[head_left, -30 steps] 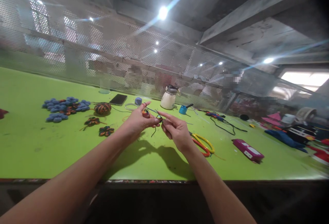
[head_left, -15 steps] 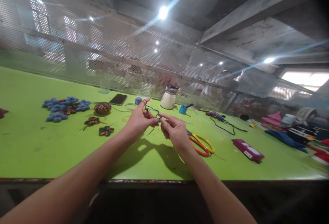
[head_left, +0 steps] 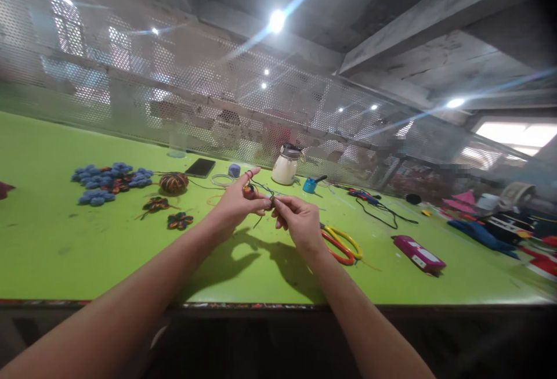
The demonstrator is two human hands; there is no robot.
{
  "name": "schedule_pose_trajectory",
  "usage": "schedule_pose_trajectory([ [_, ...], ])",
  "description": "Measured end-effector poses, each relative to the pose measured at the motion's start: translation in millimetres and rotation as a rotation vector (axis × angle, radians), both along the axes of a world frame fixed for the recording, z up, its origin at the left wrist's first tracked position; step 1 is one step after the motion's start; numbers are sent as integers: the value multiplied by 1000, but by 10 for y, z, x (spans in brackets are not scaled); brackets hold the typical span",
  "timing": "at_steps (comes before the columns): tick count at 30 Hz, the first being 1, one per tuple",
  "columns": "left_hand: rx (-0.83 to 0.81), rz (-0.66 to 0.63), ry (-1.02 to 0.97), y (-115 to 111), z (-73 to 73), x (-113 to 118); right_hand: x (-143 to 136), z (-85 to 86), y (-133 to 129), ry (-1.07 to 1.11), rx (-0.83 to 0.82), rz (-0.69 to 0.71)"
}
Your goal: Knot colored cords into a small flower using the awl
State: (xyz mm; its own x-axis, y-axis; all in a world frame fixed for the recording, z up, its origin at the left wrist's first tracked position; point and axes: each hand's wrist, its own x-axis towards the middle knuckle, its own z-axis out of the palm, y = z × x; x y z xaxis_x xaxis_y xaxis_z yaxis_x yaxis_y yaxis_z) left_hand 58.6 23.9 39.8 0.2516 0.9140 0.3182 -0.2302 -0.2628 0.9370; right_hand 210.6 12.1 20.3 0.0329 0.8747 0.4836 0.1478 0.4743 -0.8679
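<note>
My left hand pinches dark yarn between thumb and fingers, its index finger raised with yarn round it. A small orange and dark piece shows inside that hand, partly hidden. Fingertips of my right hand are pinched on the same yarn, close to the left thumb. A loose dark yarn end hangs below the fingertips. Scissors with red and yellow handles lie beside my right wrist, their blades mostly hidden.
On the green table are blue crocheted flowers, a yarn ball, two dark-orange flowers, a phone, a cream jug, a blue pot, a purple box and a corded tool.
My left index finger has shifted slightly right. The fingertips of both hands have come closer together on the yarn, and less of it shows between them.
</note>
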Motion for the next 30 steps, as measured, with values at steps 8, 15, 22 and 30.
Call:
schedule_pose_trajectory([
  [8, -33, 48, 105, 53, 67, -167, 76, -5, 36, -164, 67, -64],
  [15, -172, -43, -170, 164, 66, -299, 110, 33, -25, -385, 248, -82],
  [22, -182, 5, -219, 190, 65, -342, 134, 88, -82, -599, 281, 27],
  [30, -103, 47, -51, 210, 68, -441, 217, 156, -62, -181, 70, 124],
])
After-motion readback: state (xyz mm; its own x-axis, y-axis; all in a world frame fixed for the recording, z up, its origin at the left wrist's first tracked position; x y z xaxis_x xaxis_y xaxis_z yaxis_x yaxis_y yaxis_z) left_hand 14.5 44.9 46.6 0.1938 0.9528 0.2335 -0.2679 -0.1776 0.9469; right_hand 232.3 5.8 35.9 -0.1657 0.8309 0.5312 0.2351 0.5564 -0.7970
